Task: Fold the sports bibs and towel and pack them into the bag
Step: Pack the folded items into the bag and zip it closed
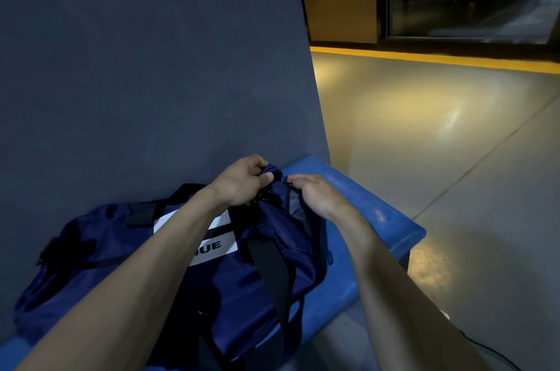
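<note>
The dark blue bag lies on its side on the blue surface, under both arms and stretching back toward the person. Its far end is lifted up between the two hands.

The left hand is curled tight round a bunch of the bag's cloth at that end. The right hand sits just beside it, with its fingers bent down over the bag's edge, where the zip seems to be. It looks like it is pinching something small there, maybe the zip pull, but the picture is too dark to be sure.

No bibs and no towel can be seen. They may be inside the bag or out of view.

This step looks like working the zip at the bag's end. To do it well, the left hand should hold the cloth firm and pull it a little away from the right hand, so the zip line is straight and flat. Then the right hand can slide the pull along in one smooth go. If the cloth is loose, it could get caught in the zip. The black strap below the right hand should be kept out of the zip's way too.
</note>
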The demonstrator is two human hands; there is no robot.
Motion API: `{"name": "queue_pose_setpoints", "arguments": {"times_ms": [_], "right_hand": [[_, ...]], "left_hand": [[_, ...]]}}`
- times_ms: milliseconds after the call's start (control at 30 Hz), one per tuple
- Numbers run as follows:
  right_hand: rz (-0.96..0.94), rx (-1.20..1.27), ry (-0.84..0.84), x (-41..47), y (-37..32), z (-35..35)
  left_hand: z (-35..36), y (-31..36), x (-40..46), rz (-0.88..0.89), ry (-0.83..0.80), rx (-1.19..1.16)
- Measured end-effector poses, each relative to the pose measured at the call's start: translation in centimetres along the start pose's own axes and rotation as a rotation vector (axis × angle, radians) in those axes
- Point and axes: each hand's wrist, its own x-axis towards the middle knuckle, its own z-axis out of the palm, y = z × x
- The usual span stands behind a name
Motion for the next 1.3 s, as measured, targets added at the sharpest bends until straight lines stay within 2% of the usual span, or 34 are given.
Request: {"name": "queue_pose_setpoints", "arguments": {"times_ms": [133,233,367,500,600,667,767,867,933,1033,1100,1167,1233,1300], "right_hand": [[0.001,-0.057,-0.035,0.7,-0.3,-1.2],[-0.001,-0.147,-0.036,1.3,0.2,-1.2],[-0.021,-0.264,0.104,2.0,0.8,-0.1],[-0.109,-0.307,0.186,2.2,0.8,0.1],[-0.126,-0.248,0.211,2.1,0.9,-0.2],[-0.135,-0.136,0.145,1.8,0.9,-0.6],[-0.112,-0.026,0.055,0.8,0.4,-1.6],[-0.082,0.003,0.106,-0.8,0.2,-2.5],[0.015,0.001,0.146,-2.5,0.4,-3.2],[0.217,-0.149,-0.055,-5.4,0.6,-3.8],[0.301,-0.215,-0.218,-7.1,0.4,-4.0],[0.303,-0.233,-0.316,-8.3,0.2,-4.2],[0.288,-0.249,-0.385,-9.5,0.2,-4.5],[0.278,-0.257,-0.440,-10.3,0.6,-4.7]], "left_hand": [[-0.6,0.5,1.1,-0.015,-0.049,0.090],[-1.0,1.2,2.1,-0.061,-0.002,0.398],[-0.4,2.9,3.6,-0.133,0.064,0.651],[0.4,4.4,5.2,-0.123,-0.069,0.820],[0.6,4.3,6.1,-0.111,-0.132,0.944],[0.6,3.6,6.0,-0.100,-0.114,0.958],[0.3,2.3,5.8,-0.037,-0.049,0.801],[0.2,1.7,4.9,0.097,0.019,0.679],[0.5,2.4,3.2,0.227,0.032,0.636],[1.1,4.1,-0.9,0.396,0.104,0.556],[1.7,5.2,-4.3,0.396,0.149,0.544],[2.5,5.9,-7.5,0.303,0.160,0.656],[3.4,5.7,-9.4,0.157,0.114,0.802],[4.6,5.2,-10.5,0.043,0.057,0.850]]}}
